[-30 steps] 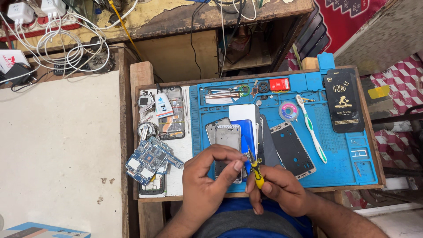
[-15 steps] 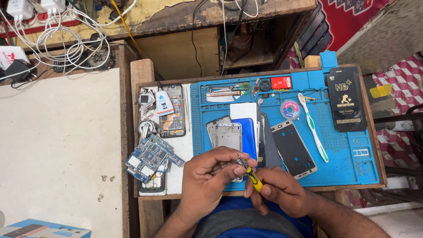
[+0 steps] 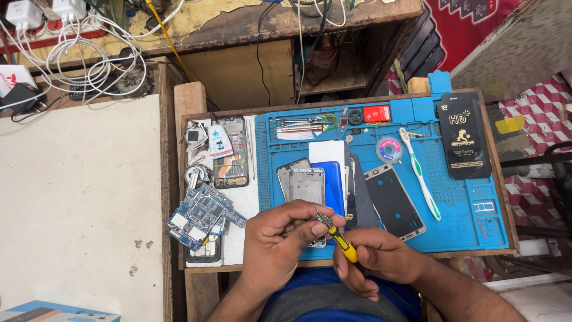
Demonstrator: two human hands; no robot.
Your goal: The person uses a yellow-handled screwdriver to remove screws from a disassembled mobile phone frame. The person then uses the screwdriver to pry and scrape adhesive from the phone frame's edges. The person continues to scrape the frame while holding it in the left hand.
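Note:
My right hand (image 3: 375,259) grips a small screwdriver (image 3: 341,240) with a yellow and black handle, its metal tip pointing up and left. My left hand (image 3: 280,238) pinches something tiny at that tip with thumb and forefinger; the piece itself is too small to make out. Both hands hover over the near edge of a blue work mat (image 3: 465,209). Just beyond the fingers lies an opened grey phone frame (image 3: 305,185) beside a blue phone back (image 3: 332,185) and a white cover (image 3: 328,150).
A dark phone screen (image 3: 394,201), a green and white toothbrush (image 3: 420,174), a solder wick spool (image 3: 388,149) and a black flat box (image 3: 463,143) lie on the mat. Circuit boards (image 3: 201,213) and phone parts sit on the left. Tangled white cables (image 3: 83,56) lie behind.
The hands have drawn slightly closer to me and the left fingers have closed around the screwdriver tip. The view has shifted a little; the parts on the mat have not moved.

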